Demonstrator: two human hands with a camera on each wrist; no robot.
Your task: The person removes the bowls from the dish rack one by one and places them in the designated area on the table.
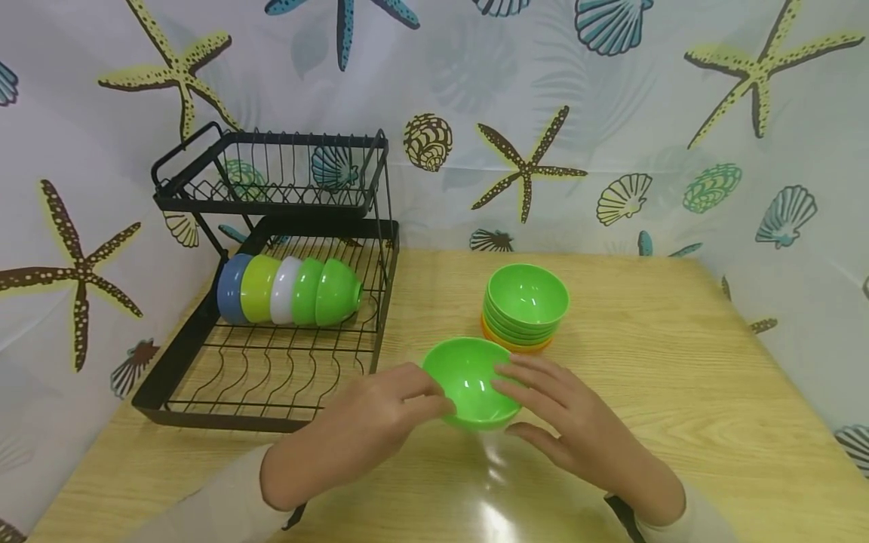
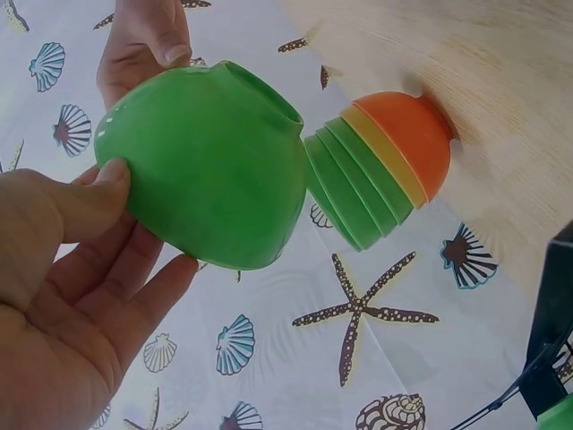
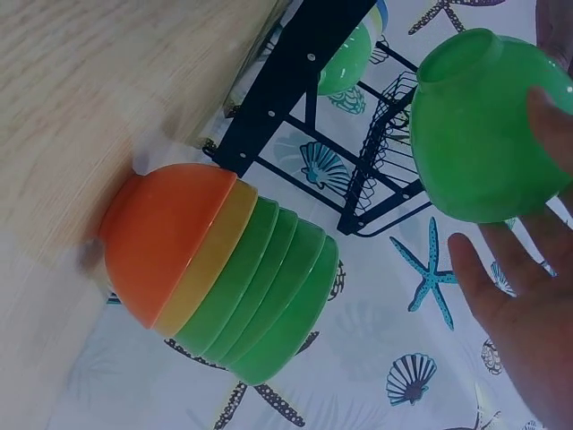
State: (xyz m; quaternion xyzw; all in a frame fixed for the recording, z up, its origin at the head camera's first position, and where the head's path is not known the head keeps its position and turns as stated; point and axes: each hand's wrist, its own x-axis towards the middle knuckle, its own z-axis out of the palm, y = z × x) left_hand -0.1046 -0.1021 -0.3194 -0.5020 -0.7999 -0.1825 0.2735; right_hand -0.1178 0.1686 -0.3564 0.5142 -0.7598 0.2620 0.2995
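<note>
A green bowl (image 1: pixel 471 381) is held above the table, its mouth facing up in the head view. My left hand (image 1: pixel 387 411) pinches its left rim; in the left wrist view the thumb lies on the bowl's outer wall. My right hand (image 1: pixel 566 415) is at the bowl's right side with its fingers spread and fairly straight, some reaching over the rim. Whether those fingertips touch the bowl is hard to tell. Just behind stands a stack of bowls (image 3: pixel 215 269), several green ones over a yellow and an orange one.
To the left stands a black two-tier dish rack (image 1: pixel 271 422). Its lower tier holds a row of bowls on their sides: blue (image 1: pixel 233 290), yellow-green (image 1: pixel 259 289), white (image 1: pixel 283 291) and green (image 1: pixel 337 292). A curtain (image 1: pixel 434 90) with sea patterns hangs behind the wooden table (image 1: pixel 679 362).
</note>
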